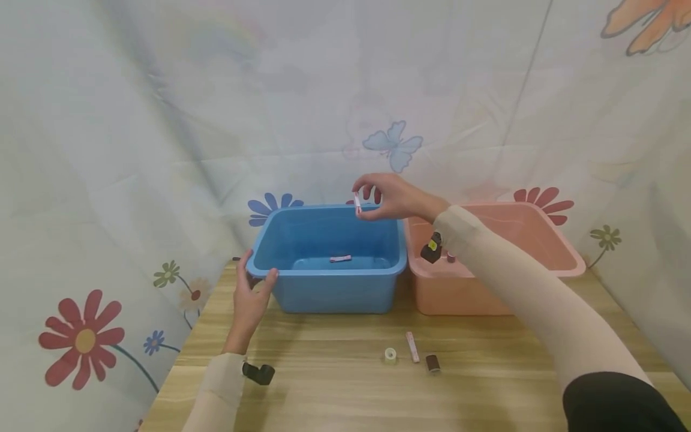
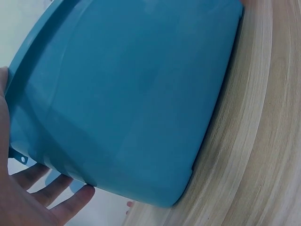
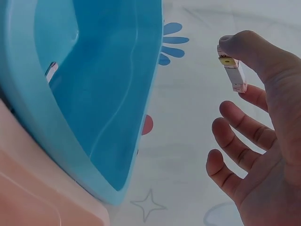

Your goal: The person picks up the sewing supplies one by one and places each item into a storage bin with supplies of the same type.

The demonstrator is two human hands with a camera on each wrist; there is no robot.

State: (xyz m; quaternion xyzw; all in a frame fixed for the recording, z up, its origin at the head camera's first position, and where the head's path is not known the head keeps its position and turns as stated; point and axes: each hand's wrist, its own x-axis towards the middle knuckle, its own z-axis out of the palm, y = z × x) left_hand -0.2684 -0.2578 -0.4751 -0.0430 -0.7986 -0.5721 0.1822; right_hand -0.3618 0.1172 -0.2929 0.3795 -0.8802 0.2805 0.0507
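Note:
My right hand (image 1: 393, 197) pinches a folded tape measure (image 3: 236, 75) between thumb and index finger, above the back rim of the blue tub (image 1: 335, 294). The strip is white with reddish print and a brass-coloured end; the other fingers are loosely bent beside it. A similar folded strip (image 1: 341, 258) lies on the tub's floor. At the tub's front left corner, my left hand (image 1: 251, 303) grips the rim, thumb on the front side and fingers round the left side. In the left wrist view, its fingers (image 2: 70, 202) lie against the tub's outer wall.
Right beside the blue tub stands a pink tub (image 1: 459, 297) with a small brown spool (image 1: 450, 257) inside. On the wooden table (image 1: 324, 372) in front lie a pale spool (image 1: 390, 356), another folded strip (image 1: 412, 347) and a brown spool (image 1: 433, 363). A printed curtain (image 1: 302, 108) hangs behind.

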